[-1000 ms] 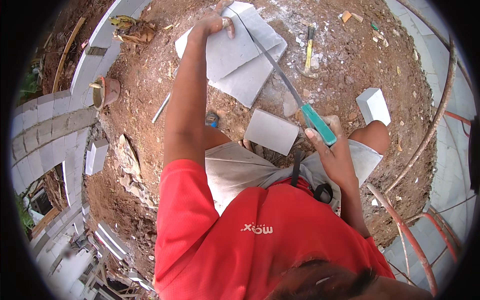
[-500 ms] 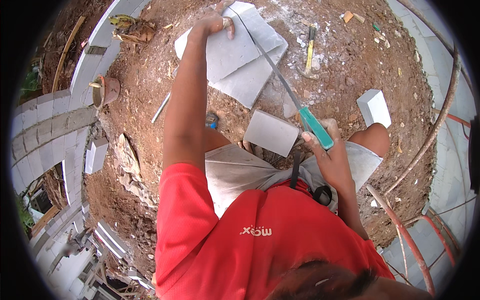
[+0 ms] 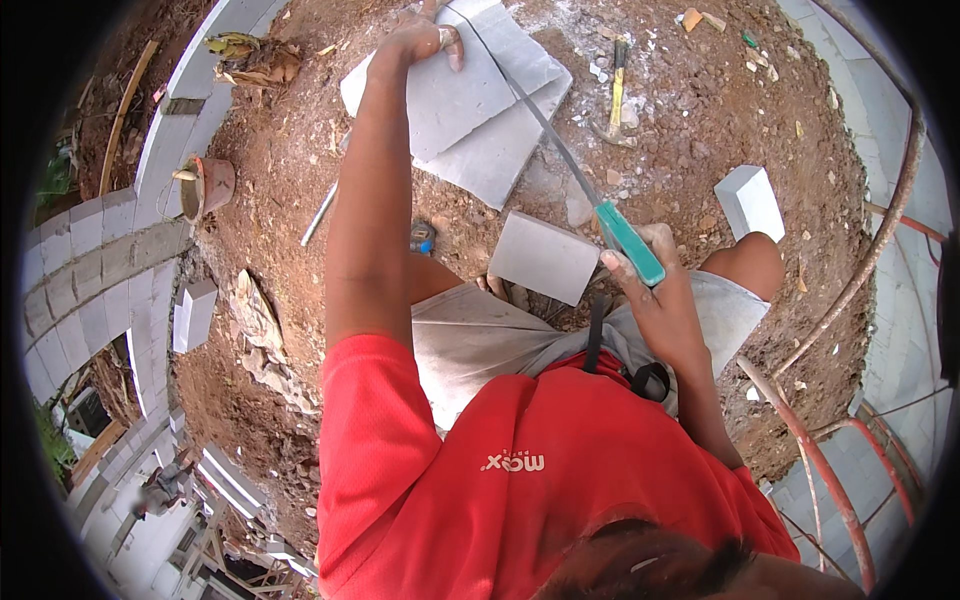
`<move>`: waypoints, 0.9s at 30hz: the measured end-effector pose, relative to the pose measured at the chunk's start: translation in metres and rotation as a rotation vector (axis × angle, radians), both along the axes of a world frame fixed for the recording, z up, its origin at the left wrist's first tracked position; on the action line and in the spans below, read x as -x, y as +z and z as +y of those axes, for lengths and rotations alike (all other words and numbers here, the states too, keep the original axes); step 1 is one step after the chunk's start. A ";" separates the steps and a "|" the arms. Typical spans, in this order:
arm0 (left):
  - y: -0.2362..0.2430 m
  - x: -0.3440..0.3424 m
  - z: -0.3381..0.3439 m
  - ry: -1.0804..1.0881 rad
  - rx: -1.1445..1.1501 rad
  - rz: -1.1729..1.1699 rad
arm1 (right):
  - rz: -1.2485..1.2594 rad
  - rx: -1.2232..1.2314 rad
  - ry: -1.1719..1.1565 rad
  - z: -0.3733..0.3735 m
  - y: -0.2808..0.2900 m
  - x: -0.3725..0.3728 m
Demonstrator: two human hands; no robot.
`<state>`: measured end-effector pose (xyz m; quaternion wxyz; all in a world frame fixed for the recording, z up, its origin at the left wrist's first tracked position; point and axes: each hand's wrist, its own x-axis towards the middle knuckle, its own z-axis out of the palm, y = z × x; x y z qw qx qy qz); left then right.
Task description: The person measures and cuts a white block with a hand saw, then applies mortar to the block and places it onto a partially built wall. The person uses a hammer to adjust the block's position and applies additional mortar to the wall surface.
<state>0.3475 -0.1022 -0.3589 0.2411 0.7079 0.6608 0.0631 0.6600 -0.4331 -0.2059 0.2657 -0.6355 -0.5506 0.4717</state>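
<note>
My left hand [image 3: 425,40] grips the far edge of a pale grey slab [image 3: 450,115], which lies overlapping a second slab [image 3: 500,170] on the dirt. The long metal blade [image 3: 545,130] of a hand saw runs across the upper slab, close beside those fingers. My right hand [image 3: 660,290] is closed round the saw's green handle [image 3: 630,242]. A grey block [image 3: 545,258] lies between the slabs and my legs. A blue tape measure [image 3: 423,238] is partly behind my left arm. A hammer [image 3: 618,85] with a yellow handle lies right of the slabs.
A white block [image 3: 750,205] sits at right, a bucket [image 3: 210,190] and another block [image 3: 192,320] at left. Curved block walls [image 3: 90,250] border the dirt. Rods and pipes [image 3: 805,440] cross the right side. Another person [image 3: 160,488] is small at the lower left.
The saw and my right hand have shifted slightly toward the far side of the slabs. The surroundings shift a little in view, and the distant person at lower left shows more.
</note>
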 end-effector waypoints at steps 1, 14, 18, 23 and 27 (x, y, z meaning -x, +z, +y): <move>0.010 -0.002 0.003 0.006 0.002 -0.005 | -0.006 -0.030 -0.004 0.005 -0.004 0.006; 0.040 0.002 0.006 -0.009 0.047 -0.007 | -0.012 0.005 0.014 -0.006 -0.001 -0.001; 0.024 -0.022 -0.010 -0.032 -0.017 0.040 | -0.111 0.031 -0.020 0.086 -0.061 0.046; 0.039 -0.013 -0.002 0.012 -0.070 0.072 | -0.117 -0.022 0.039 0.090 -0.052 0.047; 0.039 0.008 0.017 0.033 0.119 -0.036 | -0.007 -0.012 -0.009 -0.010 -0.007 -0.009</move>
